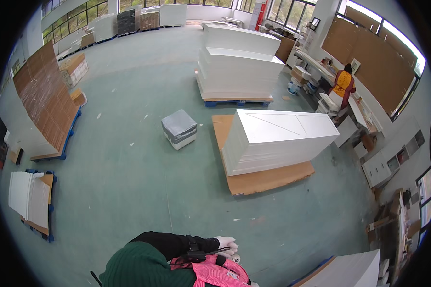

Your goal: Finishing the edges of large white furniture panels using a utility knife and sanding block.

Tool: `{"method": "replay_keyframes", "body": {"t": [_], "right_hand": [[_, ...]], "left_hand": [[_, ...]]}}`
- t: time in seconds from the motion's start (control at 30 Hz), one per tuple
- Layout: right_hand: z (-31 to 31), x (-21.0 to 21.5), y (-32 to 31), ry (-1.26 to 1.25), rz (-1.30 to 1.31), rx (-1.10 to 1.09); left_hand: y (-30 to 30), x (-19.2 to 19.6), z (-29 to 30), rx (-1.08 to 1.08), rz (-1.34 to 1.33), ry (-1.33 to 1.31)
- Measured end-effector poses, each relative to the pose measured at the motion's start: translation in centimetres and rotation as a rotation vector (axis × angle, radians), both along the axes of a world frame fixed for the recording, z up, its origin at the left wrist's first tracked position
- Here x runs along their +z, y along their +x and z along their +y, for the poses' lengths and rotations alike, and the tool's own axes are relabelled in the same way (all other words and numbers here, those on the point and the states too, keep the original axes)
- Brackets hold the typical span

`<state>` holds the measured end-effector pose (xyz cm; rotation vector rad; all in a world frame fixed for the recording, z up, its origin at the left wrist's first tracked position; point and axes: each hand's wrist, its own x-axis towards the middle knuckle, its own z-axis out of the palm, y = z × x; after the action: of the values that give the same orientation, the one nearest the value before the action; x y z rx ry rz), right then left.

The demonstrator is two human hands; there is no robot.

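Note:
My left hand (pixel 227 244), in a white glove, is held in front of my body at the lower edge, with its fingers curled together. Just below it is a small white round thing (pixel 235 259), perhaps a roll, too small to make out. Whether the fingers grip it cannot be told. A black device with a strap and cord (pixel 195 255) sits at my left wrist, over a black sleeve. Pink cloth (pixel 220 271) covers my front, beside a green knitted sleeve (pixel 139 268). My right hand does not show.
Ahead, white panels (pixel 273 143) are stacked on cardboard (pixel 273 184). A grey-topped block (pixel 179 128) stands left of them. A taller white stack (pixel 242 71) rests on a blue pallet behind. More panels (pixel 340 270) lie at lower right. A person (pixel 342 86) works at a bench.

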<state>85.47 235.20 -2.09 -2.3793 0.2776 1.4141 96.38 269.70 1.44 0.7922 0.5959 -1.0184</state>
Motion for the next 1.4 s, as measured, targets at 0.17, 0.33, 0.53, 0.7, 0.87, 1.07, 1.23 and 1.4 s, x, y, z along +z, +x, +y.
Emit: {"method": "replay_keyframes", "body": {"t": [0.17,0.33,0.53,0.7,0.87,1.07,1.23,1.4], "right_hand": [[-0.2,-11.0,-6.1,-0.452,-1.236,0.448],[-6.1,-10.8,-4.1,-0.200,-0.651,0.101],[-18.3,-9.7,1.2,0.095,-0.155,0.093],[-27.2,-5.4,3.2,0.027,-0.160,-0.427],[-33.7,1.1,5.5,0.050,-0.158,-0.926],[-38.4,3.4,7.9,0.068,-0.024,-1.047],[-42.6,-0.9,11.0,-0.012,-0.144,-0.819],[-44.8,-9.2,11.1,-0.047,-0.381,-0.410]], "left_hand": [[2.6,1.6,-4.7,-0.062,0.038,0.020],[4.9,0.6,-9.1,-0.087,0.049,0.041],[10.8,-7.3,-17.8,-0.159,-0.031,0.044],[16.9,-7.7,-27.9,-0.304,0.083,-0.368],[23.4,-3.0,-39.8,-0.264,0.029,0.175],[33.3,2.0,-50.3,-0.225,-0.180,0.239],[44.7,3.3,-58.6,-0.209,-0.193,0.112],[59.0,4.6,-65.5,-0.179,-0.371,-0.150]]}}
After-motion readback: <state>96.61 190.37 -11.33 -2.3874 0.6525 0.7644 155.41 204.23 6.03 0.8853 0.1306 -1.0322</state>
